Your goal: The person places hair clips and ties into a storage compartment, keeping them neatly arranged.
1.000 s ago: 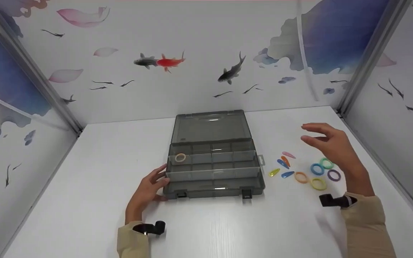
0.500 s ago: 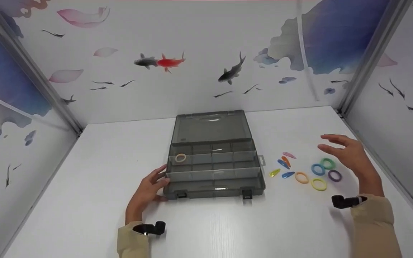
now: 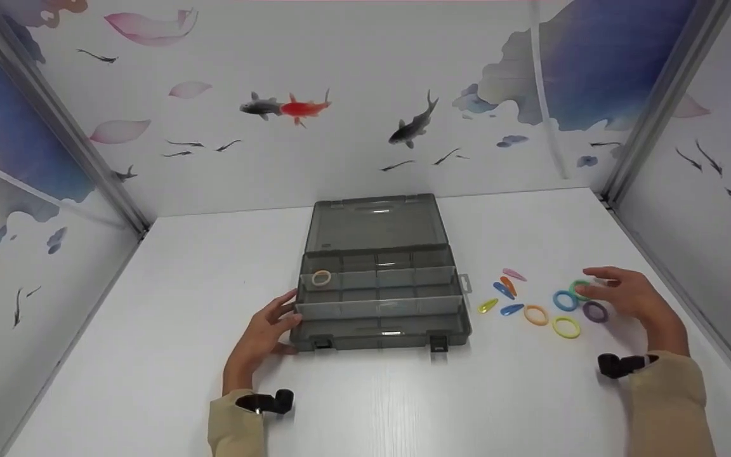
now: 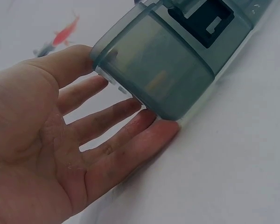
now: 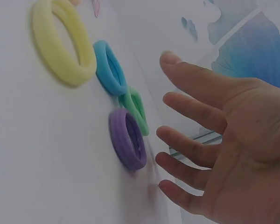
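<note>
A grey see-through compartment box (image 3: 380,322) stands on the table with its lid (image 3: 378,225) raised back. My left hand (image 3: 265,330) rests against the box's left end, thumb at the upper edge and straight fingertips on the side wall (image 4: 154,70). Inside a left compartment is a pale beige hair tie (image 3: 321,278). Over at the right, my right hand (image 3: 635,298) hovers with fingers spread and nothing held. Closest to it are a green hair tie (image 5: 134,109), partly covered by the thumb in the head view, and a purple hair tie (image 5: 127,140).
Blue (image 3: 565,301), orange (image 3: 535,315) and yellow (image 3: 566,327) hair ties lie left of the right hand. Between them and the box are several small hair clips, among them a pink one (image 3: 514,275) and a yellow one (image 3: 488,306). Printed panels (image 3: 365,178) border the table.
My right hand has moved rightward, then come down toward the green and purple hair ties. The left hand stays at the box.
</note>
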The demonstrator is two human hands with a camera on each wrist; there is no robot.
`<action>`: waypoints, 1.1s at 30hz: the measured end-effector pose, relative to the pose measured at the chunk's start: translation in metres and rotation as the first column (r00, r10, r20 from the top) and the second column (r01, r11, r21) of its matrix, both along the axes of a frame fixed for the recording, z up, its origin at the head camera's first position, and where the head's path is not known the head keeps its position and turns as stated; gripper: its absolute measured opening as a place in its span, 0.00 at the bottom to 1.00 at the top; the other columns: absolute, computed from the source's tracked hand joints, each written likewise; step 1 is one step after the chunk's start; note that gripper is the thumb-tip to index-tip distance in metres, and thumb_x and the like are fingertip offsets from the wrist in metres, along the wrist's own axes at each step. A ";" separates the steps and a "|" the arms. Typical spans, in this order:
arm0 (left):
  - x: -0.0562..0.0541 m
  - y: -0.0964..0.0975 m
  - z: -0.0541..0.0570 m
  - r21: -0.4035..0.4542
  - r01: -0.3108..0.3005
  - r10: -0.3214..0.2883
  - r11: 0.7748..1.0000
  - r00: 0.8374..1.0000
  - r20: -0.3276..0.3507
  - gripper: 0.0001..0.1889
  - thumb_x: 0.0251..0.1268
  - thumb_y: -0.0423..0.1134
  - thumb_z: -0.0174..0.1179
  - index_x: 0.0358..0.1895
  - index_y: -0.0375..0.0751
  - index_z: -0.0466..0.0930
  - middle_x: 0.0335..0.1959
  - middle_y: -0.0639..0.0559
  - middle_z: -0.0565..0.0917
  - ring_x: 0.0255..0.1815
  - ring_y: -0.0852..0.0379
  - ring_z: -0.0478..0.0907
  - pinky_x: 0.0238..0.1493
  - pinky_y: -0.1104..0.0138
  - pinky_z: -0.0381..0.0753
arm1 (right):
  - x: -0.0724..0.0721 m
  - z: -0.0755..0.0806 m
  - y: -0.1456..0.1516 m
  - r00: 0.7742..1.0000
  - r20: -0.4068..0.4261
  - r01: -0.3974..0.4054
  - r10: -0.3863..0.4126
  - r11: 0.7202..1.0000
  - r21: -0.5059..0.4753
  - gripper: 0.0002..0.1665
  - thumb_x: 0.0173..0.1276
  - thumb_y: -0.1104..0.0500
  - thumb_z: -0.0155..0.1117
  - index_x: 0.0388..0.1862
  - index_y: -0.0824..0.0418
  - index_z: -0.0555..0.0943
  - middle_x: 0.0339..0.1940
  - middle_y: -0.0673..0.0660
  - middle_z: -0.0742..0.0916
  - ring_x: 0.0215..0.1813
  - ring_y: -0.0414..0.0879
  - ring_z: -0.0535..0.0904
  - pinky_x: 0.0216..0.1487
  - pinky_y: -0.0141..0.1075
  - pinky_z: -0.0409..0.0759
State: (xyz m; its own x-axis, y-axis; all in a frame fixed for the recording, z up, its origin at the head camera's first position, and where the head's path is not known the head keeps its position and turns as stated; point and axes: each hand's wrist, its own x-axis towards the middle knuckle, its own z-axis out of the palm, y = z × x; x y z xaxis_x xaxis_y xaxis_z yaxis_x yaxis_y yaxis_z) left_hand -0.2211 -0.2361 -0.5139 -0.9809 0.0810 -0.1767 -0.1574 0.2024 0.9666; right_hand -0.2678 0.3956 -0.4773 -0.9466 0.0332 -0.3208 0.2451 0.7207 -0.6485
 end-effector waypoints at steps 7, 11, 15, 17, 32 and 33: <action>0.000 -0.002 0.000 0.005 0.005 -0.005 1.000 1.000 -0.003 0.31 0.72 0.41 0.62 0.76 0.59 0.65 0.77 0.40 0.65 0.74 0.35 0.67 0.40 0.52 0.87 | -0.001 -0.003 0.001 1.000 0.008 -0.023 0.023 1.000 -0.005 0.56 0.63 0.35 0.69 0.79 0.63 0.58 0.78 0.81 0.50 0.77 0.80 0.43 0.71 0.73 0.50; 0.000 -0.002 0.001 -0.004 0.005 -0.005 1.000 1.000 -0.001 0.31 0.72 0.41 0.62 0.76 0.60 0.65 0.77 0.40 0.65 0.74 0.35 0.67 0.41 0.51 0.87 | -0.002 -0.004 -0.002 0.999 -0.020 -0.044 0.045 0.999 0.019 0.51 0.65 0.43 0.70 0.77 0.66 0.61 0.77 0.82 0.51 0.77 0.81 0.42 0.71 0.74 0.48; 0.000 -0.002 0.001 -0.016 0.002 -0.002 1.000 1.000 0.001 0.31 0.72 0.42 0.62 0.75 0.60 0.65 0.77 0.40 0.64 0.74 0.35 0.67 0.42 0.51 0.87 | -0.002 -0.004 -0.004 0.998 -0.032 -0.047 0.048 0.999 0.027 0.47 0.66 0.48 0.70 0.75 0.68 0.63 0.77 0.82 0.50 0.76 0.81 0.41 0.71 0.73 0.48; 0.000 -0.001 0.001 -0.016 0.001 -0.001 1.000 1.000 0.002 0.31 0.72 0.42 0.62 0.75 0.60 0.65 0.77 0.40 0.64 0.74 0.35 0.66 0.43 0.50 0.87 | -0.002 -0.004 -0.004 0.999 -0.030 -0.042 0.043 0.999 0.029 0.46 0.66 0.49 0.69 0.75 0.68 0.63 0.77 0.81 0.50 0.76 0.81 0.41 0.72 0.73 0.47; 0.002 0.001 0.002 0.006 0.015 -0.015 1.000 1.000 -0.006 0.32 0.72 0.41 0.61 0.77 0.56 0.63 0.78 0.37 0.63 0.74 0.33 0.66 0.37 0.53 0.87 | -0.004 -0.004 -0.008 0.999 -0.014 -0.037 0.038 0.993 0.111 0.46 0.67 0.45 0.68 0.72 0.71 0.65 0.75 0.83 0.54 0.74 0.82 0.46 0.70 0.73 0.52; 0.002 0.001 0.002 0.005 0.014 -0.014 1.000 1.000 -0.007 0.32 0.72 0.41 0.62 0.76 0.56 0.64 0.77 0.37 0.63 0.74 0.33 0.66 0.37 0.53 0.87 | -0.004 -0.005 -0.007 0.999 -0.020 -0.038 0.041 0.993 0.115 0.45 0.67 0.45 0.67 0.72 0.72 0.65 0.74 0.83 0.55 0.74 0.82 0.46 0.70 0.73 0.53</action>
